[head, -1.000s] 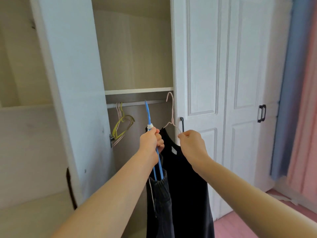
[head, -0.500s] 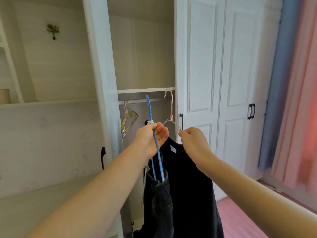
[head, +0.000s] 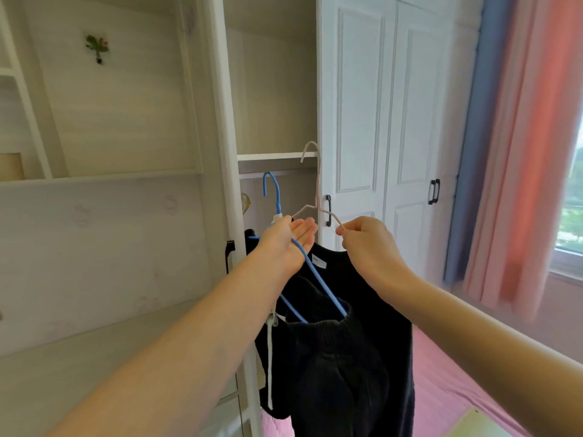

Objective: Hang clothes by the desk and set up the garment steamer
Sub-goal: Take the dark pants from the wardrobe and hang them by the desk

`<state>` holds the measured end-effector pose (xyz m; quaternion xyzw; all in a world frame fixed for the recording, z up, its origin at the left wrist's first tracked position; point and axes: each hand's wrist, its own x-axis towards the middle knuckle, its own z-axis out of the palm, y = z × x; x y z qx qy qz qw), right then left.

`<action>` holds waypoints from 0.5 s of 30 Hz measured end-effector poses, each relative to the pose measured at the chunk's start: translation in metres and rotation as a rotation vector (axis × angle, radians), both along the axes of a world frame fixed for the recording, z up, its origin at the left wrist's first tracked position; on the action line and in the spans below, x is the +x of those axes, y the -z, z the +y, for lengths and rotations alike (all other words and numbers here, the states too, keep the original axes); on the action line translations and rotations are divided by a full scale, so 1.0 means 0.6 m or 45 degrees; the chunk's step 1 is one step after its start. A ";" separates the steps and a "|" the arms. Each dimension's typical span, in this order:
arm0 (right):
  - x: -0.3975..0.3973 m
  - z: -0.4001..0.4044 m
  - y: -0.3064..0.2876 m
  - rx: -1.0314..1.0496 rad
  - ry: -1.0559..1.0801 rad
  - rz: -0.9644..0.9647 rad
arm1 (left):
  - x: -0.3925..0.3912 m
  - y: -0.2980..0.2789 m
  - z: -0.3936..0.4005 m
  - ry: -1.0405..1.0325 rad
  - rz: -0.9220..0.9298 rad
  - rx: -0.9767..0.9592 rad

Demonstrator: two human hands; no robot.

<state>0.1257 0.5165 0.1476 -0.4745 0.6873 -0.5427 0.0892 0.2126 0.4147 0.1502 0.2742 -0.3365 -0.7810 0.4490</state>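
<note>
My left hand (head: pixel 285 244) grips a blue hanger (head: pixel 274 197) just below its hook; dark pants (head: pixel 331 357) with a white drawstring hang from it. My right hand (head: pixel 367 244) pinches the shoulder wire of a pale pink hanger (head: pixel 317 190) that carries a black top (head: pixel 388 310) with a white neck label. Both hangers are off the wardrobe rail (head: pixel 252 175) and are held in front of the open wardrobe. No steamer or desk is in view.
The open wardrobe door (head: pixel 224 152) stands edge-on at the left of the hangers. Closed white doors (head: pixel 391 121) with black handles are at the right. Blue and pink curtains (head: pixel 517 152) hang by a window. A white shelf (head: pixel 94 178) runs along the left wall.
Both hangers have come off the rail and moved out toward me. The view has swung right and back, bringing the curtains and window into sight.
</note>
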 end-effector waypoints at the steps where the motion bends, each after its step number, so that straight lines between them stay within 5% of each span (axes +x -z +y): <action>1: 0.007 0.013 0.001 0.000 0.004 0.012 | 0.005 0.002 0.010 0.012 0.005 0.022; 15: 0.035 0.138 0.031 0.042 -0.084 0.326 | 0.042 -0.002 0.157 0.060 0.162 0.032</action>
